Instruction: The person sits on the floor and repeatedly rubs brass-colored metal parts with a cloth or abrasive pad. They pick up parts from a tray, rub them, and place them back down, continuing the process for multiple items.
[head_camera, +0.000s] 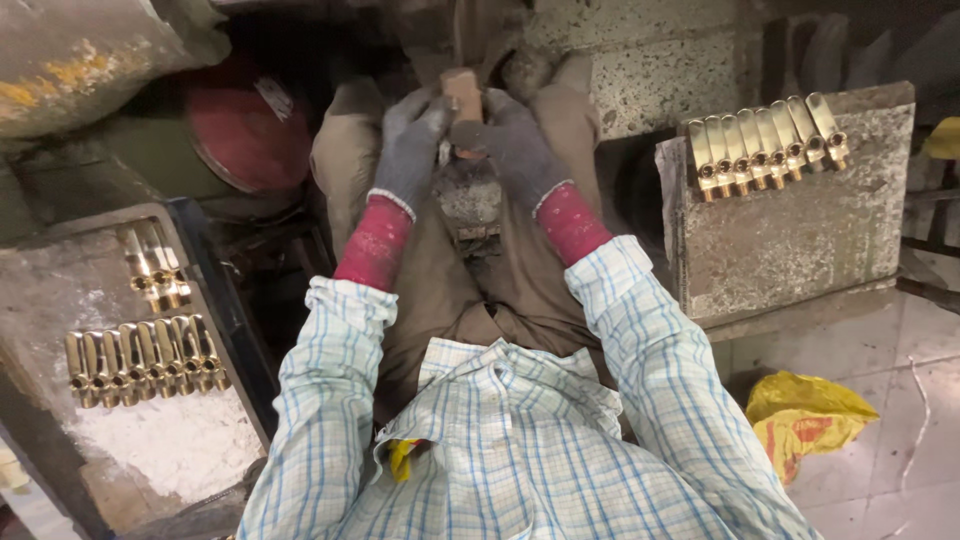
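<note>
Gripping a grey, dusty metal block (468, 195) between the knees, the left hand (413, 150) and right hand (517, 148) in grey gloves both clench a wooden handle (463, 92) above it.

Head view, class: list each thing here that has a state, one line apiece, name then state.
left hand: gloved, closed around the wooden handle
right hand: gloved, gripping the same handle
brass pieces on right slab: laid side by side in one row
brass pieces on left tray: lined up in a row, a few more above
yellow bag: crumpled on the floor
</note>
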